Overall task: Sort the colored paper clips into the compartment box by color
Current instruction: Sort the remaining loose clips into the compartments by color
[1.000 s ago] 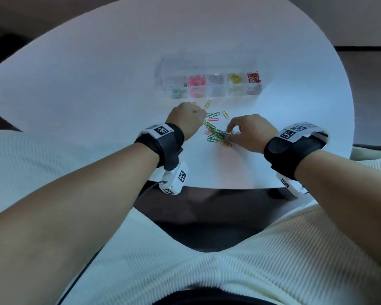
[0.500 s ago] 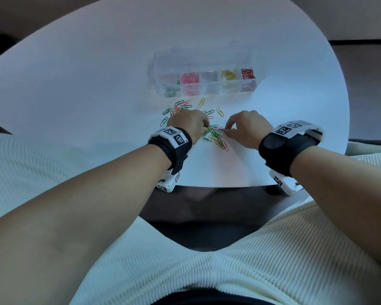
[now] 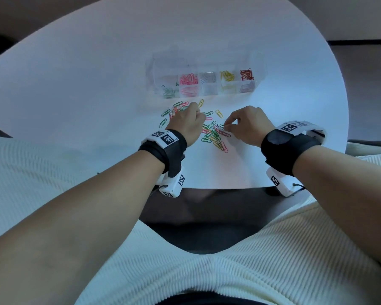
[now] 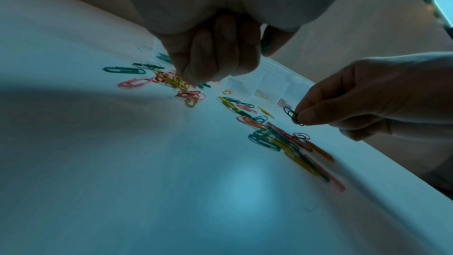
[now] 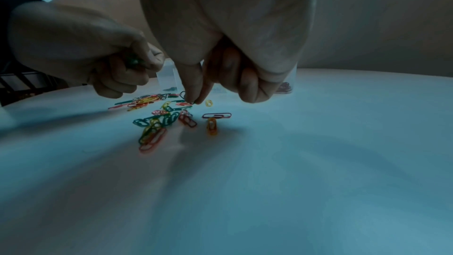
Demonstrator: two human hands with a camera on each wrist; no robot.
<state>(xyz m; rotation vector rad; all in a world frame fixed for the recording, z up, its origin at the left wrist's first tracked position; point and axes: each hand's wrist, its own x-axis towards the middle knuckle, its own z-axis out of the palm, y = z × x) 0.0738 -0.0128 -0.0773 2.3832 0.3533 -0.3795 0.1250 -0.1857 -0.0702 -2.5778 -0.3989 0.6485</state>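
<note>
Right hand pinches a dark clip and left hand curls around green ones, while many loose clips remain before the part-filled box.

Found no readable words, brand names or numbers anywhere. Saw only black-and-white square code markers, carrying no letters or digits: two on the white plate on top of the black left wristband, one on the white camera block under the left wrist, two on the white plate on top of the black right wristband, one on the white camera block under the right wrist. Noticed no label on the clear plastic compartment box.
</note>
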